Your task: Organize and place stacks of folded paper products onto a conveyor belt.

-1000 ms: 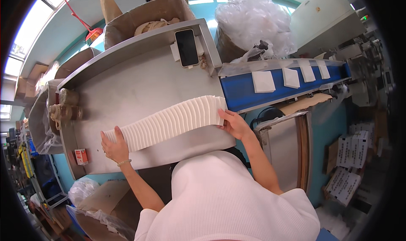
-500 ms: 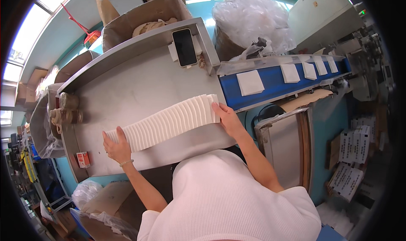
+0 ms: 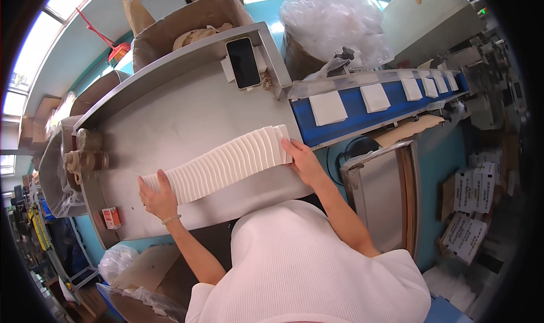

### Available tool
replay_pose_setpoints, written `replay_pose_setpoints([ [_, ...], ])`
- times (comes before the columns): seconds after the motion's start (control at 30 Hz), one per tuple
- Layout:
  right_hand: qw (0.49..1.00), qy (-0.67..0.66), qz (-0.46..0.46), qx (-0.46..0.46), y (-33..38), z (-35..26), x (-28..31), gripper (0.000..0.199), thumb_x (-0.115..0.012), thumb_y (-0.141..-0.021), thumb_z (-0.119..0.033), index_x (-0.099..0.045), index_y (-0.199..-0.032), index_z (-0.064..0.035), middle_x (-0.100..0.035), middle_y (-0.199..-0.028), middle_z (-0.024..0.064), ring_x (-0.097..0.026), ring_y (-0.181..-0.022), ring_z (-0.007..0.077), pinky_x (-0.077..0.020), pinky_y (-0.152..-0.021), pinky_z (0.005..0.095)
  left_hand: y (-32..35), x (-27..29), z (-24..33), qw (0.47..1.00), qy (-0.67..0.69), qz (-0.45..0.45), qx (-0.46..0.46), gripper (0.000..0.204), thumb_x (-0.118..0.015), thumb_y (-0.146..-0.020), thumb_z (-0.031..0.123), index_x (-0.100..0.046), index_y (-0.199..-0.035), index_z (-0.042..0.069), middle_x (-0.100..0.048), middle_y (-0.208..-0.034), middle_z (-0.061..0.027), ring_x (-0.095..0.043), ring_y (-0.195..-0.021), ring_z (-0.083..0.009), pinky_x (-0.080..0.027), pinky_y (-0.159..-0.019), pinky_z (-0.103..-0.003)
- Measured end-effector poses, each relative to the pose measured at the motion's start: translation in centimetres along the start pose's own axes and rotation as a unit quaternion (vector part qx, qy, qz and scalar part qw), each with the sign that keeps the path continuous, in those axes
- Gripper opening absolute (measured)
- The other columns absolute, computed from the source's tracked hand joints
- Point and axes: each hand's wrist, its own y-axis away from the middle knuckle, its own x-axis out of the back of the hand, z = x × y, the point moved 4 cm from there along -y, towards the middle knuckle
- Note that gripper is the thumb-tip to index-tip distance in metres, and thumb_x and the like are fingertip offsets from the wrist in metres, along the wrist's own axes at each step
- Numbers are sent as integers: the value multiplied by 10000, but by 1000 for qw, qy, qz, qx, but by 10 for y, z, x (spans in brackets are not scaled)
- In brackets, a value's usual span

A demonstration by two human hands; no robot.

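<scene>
A long row of folded white paper napkins [image 3: 221,163] lies fanned across the metal table [image 3: 170,124], overlapping one another. Its left end sits in my left hand [image 3: 158,197], with the thumb on the near side and the fingers around the far end. At the other end my right hand [image 3: 304,163] grips the last napkins, thumb on top. Both hands press the row from its two ends. To the right, several folded white napkins [image 3: 328,108] lie spaced out on a blue conveyor belt [image 3: 300,116] that meets the table's edge.
A phone [image 3: 243,63] rests on white pieces at the table's far right corner. Tape rolls [image 3: 88,159] and a small red-and-white box [image 3: 111,218] are at the left edge. Behind stand a cardboard box [image 3: 192,22] and a heap of clear plastic bags [image 3: 334,25].
The napkins on the belt have shifted slightly toward the table. Both hands keep their hold on the row, nearly unmoved.
</scene>
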Motion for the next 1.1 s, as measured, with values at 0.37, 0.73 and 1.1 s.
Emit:
replay_pose_setpoints([
  [0.37,985,124,87,82,2,-20,3,447,-634,-936,-377,-576,-1169,0,-611,-954,41,-551,-821,93,-449,-734,235,-3,-2,11,1000,6,-9,-21,717,-580,-885,550,-459,-1378,44,-561,-1249,-219,-526,-1155,-402,-410,-960,-514],
  [0.73,994,-56,-14,-96,8,13,30,309,-648,-925,-284,-621,-1127,-53,-645,-956,21,-562,-785,106,-459,-693,252,3,-4,14,1000,6,-20,-4,705,-582,-889,535,-456,-1381,47,-560,-1247,-215,-523,-1156,-397,-405,-954,-524],
  [1.1,960,208,98,158,6,-32,-2,427,-619,-947,-375,-603,-1126,12,-616,-893,20,-529,-820,74,-438,-737,223,5,-4,22,999,18,-33,-13,734,-561,-893,564,-459,-1379,24,-540,-1283,-234,-508,-1185,-416,-403,-992,-505],
])
